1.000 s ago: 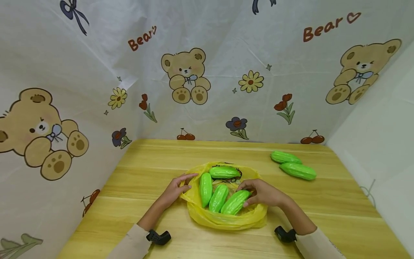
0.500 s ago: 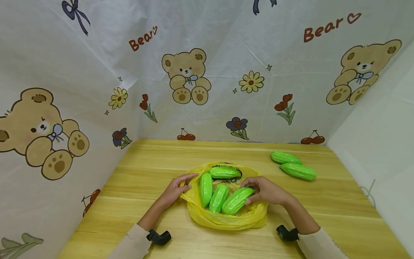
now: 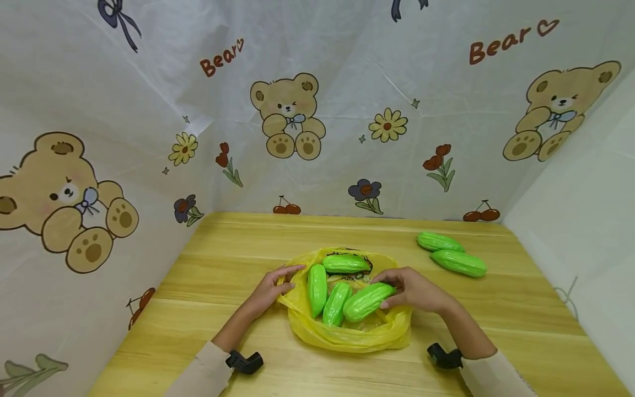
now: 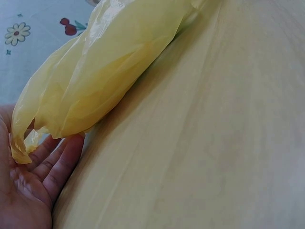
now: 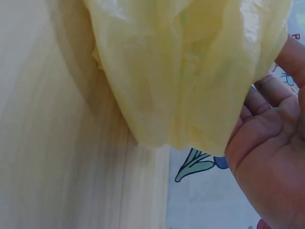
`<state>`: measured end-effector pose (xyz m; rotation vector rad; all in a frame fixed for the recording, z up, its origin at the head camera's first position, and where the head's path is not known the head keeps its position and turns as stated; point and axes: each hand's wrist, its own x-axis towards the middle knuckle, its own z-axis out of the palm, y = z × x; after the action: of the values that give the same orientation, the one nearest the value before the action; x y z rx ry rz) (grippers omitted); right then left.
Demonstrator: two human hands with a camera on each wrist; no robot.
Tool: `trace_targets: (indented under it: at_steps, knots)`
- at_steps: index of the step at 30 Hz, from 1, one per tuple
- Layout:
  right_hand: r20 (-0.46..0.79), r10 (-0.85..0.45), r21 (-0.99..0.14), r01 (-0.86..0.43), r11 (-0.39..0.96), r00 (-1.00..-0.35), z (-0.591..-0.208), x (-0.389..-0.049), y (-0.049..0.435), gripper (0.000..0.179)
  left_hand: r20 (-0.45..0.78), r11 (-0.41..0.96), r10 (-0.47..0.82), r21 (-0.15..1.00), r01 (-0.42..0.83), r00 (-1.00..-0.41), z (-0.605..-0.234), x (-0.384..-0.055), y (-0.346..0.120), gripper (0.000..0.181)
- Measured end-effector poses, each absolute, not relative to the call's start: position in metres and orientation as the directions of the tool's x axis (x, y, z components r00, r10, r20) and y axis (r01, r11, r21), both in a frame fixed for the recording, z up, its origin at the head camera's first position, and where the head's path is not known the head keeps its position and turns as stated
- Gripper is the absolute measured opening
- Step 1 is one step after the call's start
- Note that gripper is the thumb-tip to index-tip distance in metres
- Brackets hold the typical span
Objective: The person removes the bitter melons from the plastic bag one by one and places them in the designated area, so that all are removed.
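Note:
A yellow plastic bag (image 3: 342,343) lies with its mouth wide on the table, several bright green, ridged bitter melons inside. My left hand (image 3: 268,292) holds the bag's left rim; in the left wrist view the rim hangs between the thumb and fingers (image 4: 59,164). My right hand (image 3: 416,291) reaches over the right rim and grips one bitter melon (image 3: 368,302) at its right end, thumb in front and fingers behind. That melon slants up to the right, overlapping its neighbour (image 3: 337,304) in the head view. The bag wall hides it in the right wrist view.
Two more bitter melons (image 3: 458,263) lie side by side on the wooden table (image 3: 238,237), at the back right. A white cloth printed with bears (image 3: 292,118) rises behind the table and along its left side. Further right stands a pale wall (image 3: 585,231).
My right hand has moved a little to the right and back, drawing the gripped bitter melon up and away from its neighbour. The left hand stays at the rim.

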<state>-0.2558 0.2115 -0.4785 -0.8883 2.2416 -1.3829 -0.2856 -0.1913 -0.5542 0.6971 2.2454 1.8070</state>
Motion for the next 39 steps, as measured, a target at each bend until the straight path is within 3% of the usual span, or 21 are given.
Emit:
trace_targets:
  at_steps: [14,30,39]
  knots:
    - [0.053,-0.572,-0.862,-0.326,0.388,-0.819,-0.463,-0.250,0.218,0.040,0.185,0.169,0.457,0.942,0.289,-0.870,-0.554,-0.286,-0.190,0.047]
    - [0.106,-0.503,-0.867,-0.327,0.375,-0.857,-0.454,-0.230,0.237,0.045,0.193,0.169,0.453,0.940,0.296,-0.870,-0.556,-0.285,-0.190,0.048]
    - [0.110,-0.401,-0.881,-0.276,0.384,-0.910,-0.446,-0.216,0.250,0.047,0.189,0.155,0.455,0.945,0.287,-0.870,-0.555,-0.285,-0.190,0.049]
